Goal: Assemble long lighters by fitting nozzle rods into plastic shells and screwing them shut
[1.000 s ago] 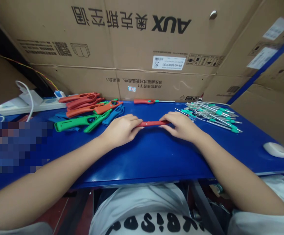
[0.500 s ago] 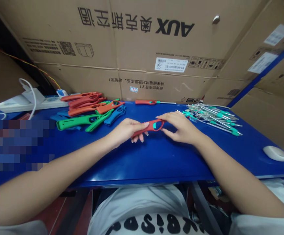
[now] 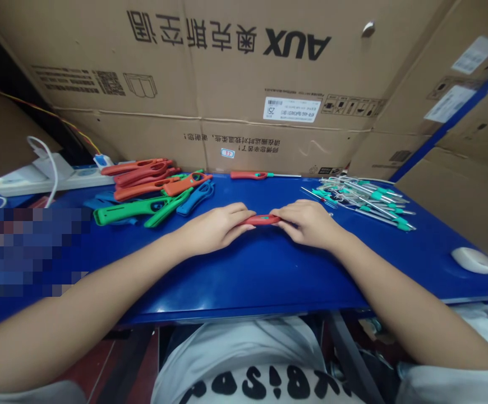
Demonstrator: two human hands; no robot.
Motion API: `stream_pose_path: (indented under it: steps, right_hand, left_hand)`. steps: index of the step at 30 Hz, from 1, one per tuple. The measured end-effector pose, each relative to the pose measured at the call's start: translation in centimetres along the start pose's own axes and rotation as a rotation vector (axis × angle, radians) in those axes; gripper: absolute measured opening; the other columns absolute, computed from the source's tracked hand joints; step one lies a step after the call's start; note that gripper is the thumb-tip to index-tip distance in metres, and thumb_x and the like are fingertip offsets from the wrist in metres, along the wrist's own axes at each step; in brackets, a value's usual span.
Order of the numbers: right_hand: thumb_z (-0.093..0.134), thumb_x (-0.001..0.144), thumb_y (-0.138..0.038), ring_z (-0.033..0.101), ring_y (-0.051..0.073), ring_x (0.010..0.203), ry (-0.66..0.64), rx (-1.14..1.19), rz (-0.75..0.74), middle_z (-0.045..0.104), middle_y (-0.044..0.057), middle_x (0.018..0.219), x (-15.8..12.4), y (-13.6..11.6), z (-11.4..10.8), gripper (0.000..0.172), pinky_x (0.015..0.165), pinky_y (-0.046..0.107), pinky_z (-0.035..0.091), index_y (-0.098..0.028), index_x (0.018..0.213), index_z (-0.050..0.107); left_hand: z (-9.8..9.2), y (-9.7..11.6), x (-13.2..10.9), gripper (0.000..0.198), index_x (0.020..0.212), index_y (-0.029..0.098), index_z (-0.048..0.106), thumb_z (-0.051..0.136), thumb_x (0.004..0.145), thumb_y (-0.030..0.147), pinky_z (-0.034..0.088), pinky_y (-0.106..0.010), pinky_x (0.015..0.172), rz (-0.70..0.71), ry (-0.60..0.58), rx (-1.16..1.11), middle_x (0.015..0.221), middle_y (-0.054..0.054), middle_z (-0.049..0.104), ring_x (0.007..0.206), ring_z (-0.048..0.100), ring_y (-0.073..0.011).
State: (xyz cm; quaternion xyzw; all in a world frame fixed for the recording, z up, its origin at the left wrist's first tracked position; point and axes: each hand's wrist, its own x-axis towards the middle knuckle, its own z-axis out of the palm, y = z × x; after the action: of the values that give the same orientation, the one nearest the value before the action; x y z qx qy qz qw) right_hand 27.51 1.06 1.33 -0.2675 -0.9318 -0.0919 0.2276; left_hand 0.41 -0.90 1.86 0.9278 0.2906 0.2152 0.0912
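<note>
Both my hands hold one red plastic lighter handle (image 3: 262, 220) just above the blue table (image 3: 248, 275). My left hand (image 3: 214, 227) grips its left end with the fingers curled over it. My right hand (image 3: 307, 223) pinches its right end. Only a short red middle piece with a dark spot shows between the hands. The handle lies level, side to side.
A heap of red, orange, green and blue handles (image 3: 151, 191) lies at the back left. Several metal rods with teal collars (image 3: 364, 197) lie at the back right. One finished red lighter (image 3: 254, 175) rests by the cardboard boxes (image 3: 244, 84). A power strip (image 3: 46, 177) sits far left, a white oval object (image 3: 474, 260) far right.
Half a second ago the handle was tilted with its ring end showing near my right hand. Now it is level and both hands have closed in over its ends.
</note>
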Motion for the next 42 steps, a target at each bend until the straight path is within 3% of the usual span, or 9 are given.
stream_pose_path:
  steps: [5,10,13,18,23,26,31,35,42]
  right_hand:
    - [0.056,0.099,-0.023,0.074,0.023,0.102,0.04,0.122,-0.058,0.077,0.01,0.117,0.5,-0.6,-0.2,0.028,0.087,0.037,0.056,-0.018,0.122,0.072]
    - [0.051,0.099,-0.02,0.074,0.022,0.086,0.119,0.153,-0.061,0.08,0.01,0.1,0.2,-0.6,-0.2,0.027,0.076,0.036,0.06,-0.018,0.112,0.075]
    - [0.05,0.1,-0.02,0.074,0.022,0.089,0.106,0.147,-0.036,0.08,0.009,0.103,0.2,-0.7,0.1,0.028,0.078,0.037,0.061,-0.02,0.112,0.075]
    - [0.053,0.102,-0.029,0.071,0.024,0.108,0.015,0.169,0.006,0.076,0.009,0.12,0.6,-0.8,0.0,0.029,0.094,0.041,0.057,-0.021,0.125,0.069]
    - [0.071,0.09,-0.039,0.057,0.036,0.127,-0.102,-0.086,0.203,0.061,0.015,0.143,-0.1,2.0,-0.8,0.059,0.101,0.056,0.047,-0.02,0.144,0.055]
    - [0.072,0.087,-0.031,0.062,0.038,0.116,-0.081,-0.168,0.35,0.068,0.017,0.13,-1.3,4.8,-1.0,0.047,0.097,0.057,0.048,-0.016,0.131,0.064]
    - [0.066,0.092,-0.033,0.064,0.033,0.109,-0.074,-0.081,0.321,0.075,0.011,0.114,-2.0,7.0,-1.2,0.024,0.096,0.053,0.046,-0.02,0.111,0.072]
    - [0.062,0.096,-0.035,0.065,0.03,0.102,-0.08,-0.028,0.261,0.077,0.008,0.105,-1.3,6.0,-1.2,0.019,0.093,0.049,0.044,-0.022,0.103,0.075]
    - [0.051,0.103,-0.037,0.061,0.025,0.099,-0.114,0.14,0.103,0.073,0.011,0.102,0.2,1.5,-0.2,0.027,0.089,0.041,0.044,-0.018,0.105,0.069]
  left_hand:
    - [-0.2,-0.1,0.1,0.037,0.128,0.013,0.062,0.041,0.107,0.034,0.054,-0.032,0.091,-0.018,-0.026,0.012,0.112,-0.012,0.066,0.099,0.068,-0.0217]
    - [0.6,0.3,0.0,0.04,0.134,0.014,0.06,0.043,0.106,0.038,0.055,-0.035,0.095,-0.034,0.014,0.037,0.116,-0.012,0.068,0.106,0.068,-0.023]
    - [1.4,0.8,-0.1,0.044,0.139,0.015,0.057,0.048,0.105,0.041,0.057,-0.038,0.093,-0.091,0.051,0.09,0.121,-0.013,0.068,0.106,0.069,-0.025]
    - [1.1,0.8,-0.1,0.037,0.127,0.015,0.063,0.044,0.106,0.038,0.057,-0.037,0.091,-0.079,0.053,0.144,0.115,-0.012,0.07,0.103,0.071,-0.0243]
    - [-0.8,-0.9,0.0,0.033,0.119,0.014,0.066,0.043,0.106,0.033,0.057,-0.037,0.089,-0.083,0.069,0.232,0.112,-0.012,0.07,0.1,0.07,-0.0252]
    - [-1.6,-1.8,0.0,0.034,0.119,0.015,0.066,0.043,0.105,0.035,0.056,-0.036,0.089,-0.077,0.082,0.246,0.113,-0.012,0.071,0.1,0.07,-0.0248]
    - [-2.3,-2.6,-0.1,0.038,0.119,0.015,0.067,0.041,0.106,0.039,0.055,-0.035,0.086,-0.06,0.061,0.24,0.11,-0.011,0.07,0.097,0.069,-0.0242]
    - [-2.2,-2.7,-0.2,0.036,0.12,0.016,0.067,0.042,0.106,0.038,0.054,-0.034,0.089,-0.033,0.029,0.218,0.114,-0.011,0.07,0.1,0.069,-0.0234]
    - [-0.9,-1.7,-0.3,0.036,0.12,0.017,0.067,0.042,0.106,0.038,0.054,-0.03,0.083,0.051,0.021,0.18,0.113,-0.01,0.071,0.097,0.07,-0.0204]
